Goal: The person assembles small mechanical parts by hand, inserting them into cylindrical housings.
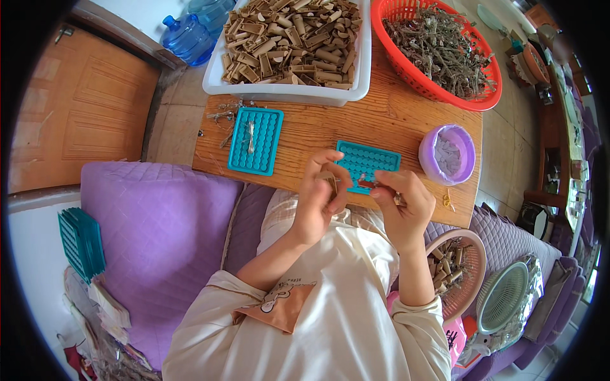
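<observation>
Above the near edge of the wooden table, my left hand has its fingers curled round a small tan plastic piece, mostly hidden by them. My right hand pinches a small reddish-brown part with a silvery bit by it; its exact kind is too small to make out. Both hands are close together but apart. Just behind them lies a teal tray with rows of round bumps. A second teal tray, to the left, carries a bundle of thin pale strips.
A white bin full of tan plastic pieces stands at the back. Beside it is a red basket of tangled wiry metal parts. A purple bowl with grey pieces sits right. A pink basket of tan pieces is by my right elbow.
</observation>
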A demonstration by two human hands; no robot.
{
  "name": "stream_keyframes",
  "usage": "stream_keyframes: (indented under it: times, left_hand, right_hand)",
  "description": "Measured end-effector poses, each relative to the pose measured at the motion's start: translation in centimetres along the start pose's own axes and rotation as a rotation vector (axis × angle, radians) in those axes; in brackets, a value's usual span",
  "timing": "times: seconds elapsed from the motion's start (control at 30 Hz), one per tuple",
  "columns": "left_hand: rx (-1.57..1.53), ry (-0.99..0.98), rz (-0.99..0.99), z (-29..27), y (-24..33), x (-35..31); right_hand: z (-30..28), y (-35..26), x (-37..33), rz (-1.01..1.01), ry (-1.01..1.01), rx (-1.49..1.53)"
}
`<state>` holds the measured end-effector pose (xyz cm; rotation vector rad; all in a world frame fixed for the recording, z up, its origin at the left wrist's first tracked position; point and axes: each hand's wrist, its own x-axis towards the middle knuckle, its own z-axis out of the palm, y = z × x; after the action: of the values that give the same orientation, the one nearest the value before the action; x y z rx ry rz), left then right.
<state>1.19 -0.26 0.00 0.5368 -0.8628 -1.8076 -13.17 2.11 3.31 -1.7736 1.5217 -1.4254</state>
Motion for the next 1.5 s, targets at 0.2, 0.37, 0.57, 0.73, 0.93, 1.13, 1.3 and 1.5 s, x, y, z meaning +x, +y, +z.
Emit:
stream_keyframes:
  times: [0.2,0.37,0.57,0.73,0.93,1.13,1.3,1.5]
  left_hand:
    - [-0.219,0.133,0.049,0.1,-1.1,-0.8]
    - [-0.122,0.052,0.049,-0.3,-1.5,-1.1]
    - [0.013,0.000,0.032,-1.4,-1.1,-1.5]
    - [0.052,-0.004,0.044,-1.5,-1.1,-1.5]
    - [0.041,-0.021,0.047,-1.6,-1.1,-1.2]
    - [0.065,-0.040,0.050,-1.3,-1.4,-1.0]
    - [0.045,-0.048,-0.023,-1.0,-1.1,-0.8]
    - [0.002,0.087,-0.135,-0.5,-0.5,-0.8]
  right_hand:
    - [1.7,-1.7,-1.5,0.341,0.158,0.269]
    - [2.9,-1.9,-1.9,0.316,0.118,0.250]
    - [3.4,-1.6,-2.5,0.263,0.146,0.168]
    - [3.6,-1.7,-3.0,0.313,0.167,0.214]
    - [3.7,-1.1,-3.1,0.379,0.157,0.276]
    - [3.4,-1.1,-3.5,0.441,0.200,0.281]
    - [2.8,-1.2,-3.4,0.320,0.151,0.197]
    - [2.0,-1.4,-2.4,0.212,-0.069,0.060]
